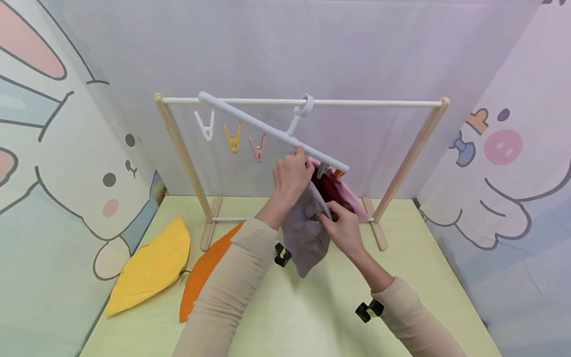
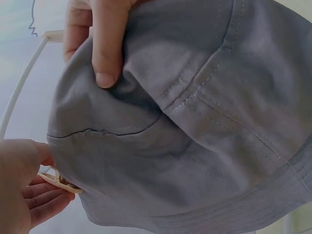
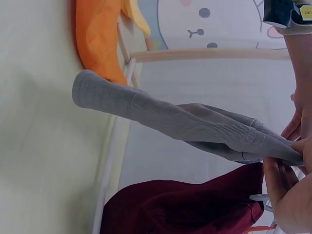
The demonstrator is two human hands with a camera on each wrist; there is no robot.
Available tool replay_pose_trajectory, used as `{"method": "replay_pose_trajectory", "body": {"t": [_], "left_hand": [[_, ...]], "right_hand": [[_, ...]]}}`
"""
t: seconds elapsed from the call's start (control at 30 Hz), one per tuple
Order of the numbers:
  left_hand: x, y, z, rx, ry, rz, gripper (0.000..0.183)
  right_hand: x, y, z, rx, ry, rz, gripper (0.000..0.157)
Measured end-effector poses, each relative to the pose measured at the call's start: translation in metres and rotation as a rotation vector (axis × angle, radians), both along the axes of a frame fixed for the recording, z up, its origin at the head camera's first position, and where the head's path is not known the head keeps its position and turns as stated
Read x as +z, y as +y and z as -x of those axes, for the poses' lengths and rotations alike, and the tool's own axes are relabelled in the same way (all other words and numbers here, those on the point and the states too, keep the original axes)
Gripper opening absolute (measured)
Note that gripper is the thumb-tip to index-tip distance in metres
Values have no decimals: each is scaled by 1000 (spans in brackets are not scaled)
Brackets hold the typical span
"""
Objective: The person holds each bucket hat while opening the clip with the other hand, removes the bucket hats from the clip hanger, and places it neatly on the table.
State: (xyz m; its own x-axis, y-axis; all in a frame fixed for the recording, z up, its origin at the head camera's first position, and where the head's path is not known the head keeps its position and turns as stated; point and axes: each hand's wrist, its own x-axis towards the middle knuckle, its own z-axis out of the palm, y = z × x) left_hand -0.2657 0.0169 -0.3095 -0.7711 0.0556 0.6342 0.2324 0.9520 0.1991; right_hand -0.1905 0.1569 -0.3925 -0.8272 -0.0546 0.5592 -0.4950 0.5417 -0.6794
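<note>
A grey bucket hat (image 1: 305, 233) hangs below the tilted pale blue clip hanger (image 1: 272, 130), its stitched crown filling the left wrist view. My right hand (image 1: 342, 228) pinches the fabric at the hat's right edge. Higher up, my left hand (image 1: 292, 173) is just under the hanger bar. In the left wrist view it holds a cream clip (image 2: 61, 183) between thumb and fingers, right at the hat's edge. Beside the grey hat, a burgundy hat (image 3: 185, 204) hangs from a grey clip (image 1: 322, 171), and a pink hat (image 1: 352, 196) hangs by an orange clip (image 1: 338, 174).
The hanger hooks over the white rod (image 1: 379, 103) of a wooden rack. White (image 1: 205, 126), yellow (image 1: 233, 139) and pink (image 1: 257, 148) clips hang at its left, bearing nothing. A yellow hat (image 1: 153, 270) and an orange hat (image 1: 202, 277) lie on the table's left side.
</note>
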Motion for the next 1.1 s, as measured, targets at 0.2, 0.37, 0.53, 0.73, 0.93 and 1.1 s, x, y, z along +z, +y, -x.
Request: {"method": "replay_pose_trajectory", "body": {"t": [0.2, 0.37, 0.53, 0.73, 0.93, 1.1], "left_hand": [[-2, -2, 0, -16, 27, 4, 19], [-3, -4, 1, -22, 49, -8, 17], [-3, -5, 1, -38, 63, -28, 16], [-3, -6, 2, -57, 73, -32, 17], [-3, -7, 2, -79, 81, -42, 17], [-3, -8, 1, -88, 60, -56, 19]], "right_hand": [[0, 0, -2, 27, -24, 11, 5], [-4, -1, -4, 39, -66, -17, 5], [-11, -3, -5, 78, -122, -12, 4], [-19, -8, -7, 128, -204, 18, 4], [-26, -12, -8, 92, -256, 3, 5], [-32, -15, -9, 90, -276, 7, 5]]}}
